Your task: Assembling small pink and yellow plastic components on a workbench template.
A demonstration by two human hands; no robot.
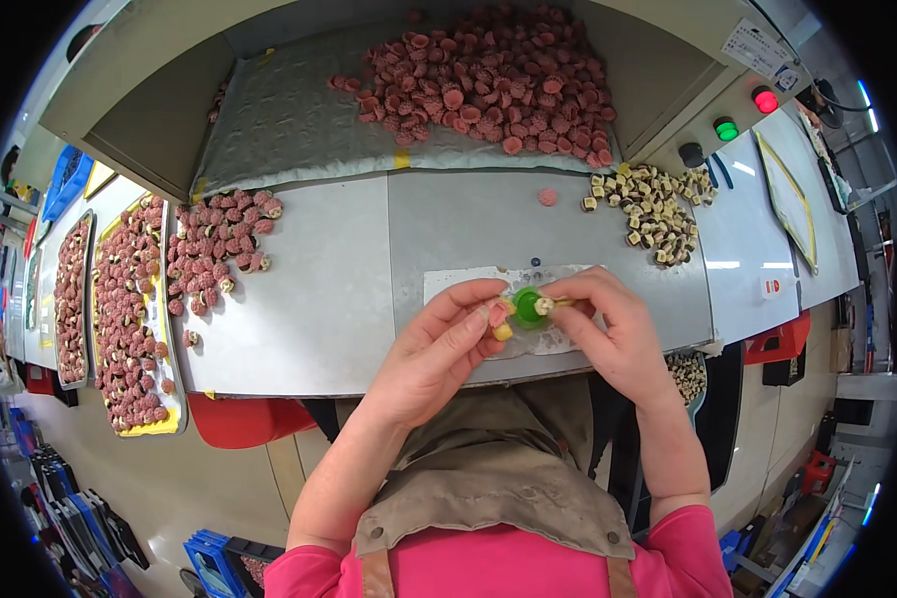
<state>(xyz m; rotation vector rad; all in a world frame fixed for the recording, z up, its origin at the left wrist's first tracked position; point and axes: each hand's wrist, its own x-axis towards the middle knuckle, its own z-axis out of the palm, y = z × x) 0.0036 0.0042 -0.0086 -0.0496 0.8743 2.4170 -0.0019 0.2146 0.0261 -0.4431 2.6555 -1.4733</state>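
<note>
My left hand (431, 351) pinches a small pink raspberry-textured cup (498, 314) between thumb and fingers. Something yellow covers a fingertip beside it. My right hand (608, 324) has thumb and forefinger closed on a small cream-coloured piece (545, 306). Between the two hands sits a round green cap-like thing (527, 308), close to both sets of fingertips. Beneath the hands lies a worn white sheet (458, 281) on the grey table. A tiny dark bead-like thing (535, 262) rests just beyond it.
Many pink cups (488, 85) are heaped inside the hooded cabinet ahead. Cream-and-dark pieces (663, 214) are piled at the right. Assembled pink pieces (219, 244) lie at the left, beside filled trays (135, 319). Red and green buttons (726, 130) are on the cabinet. One pink piece (547, 197) lies alone.
</note>
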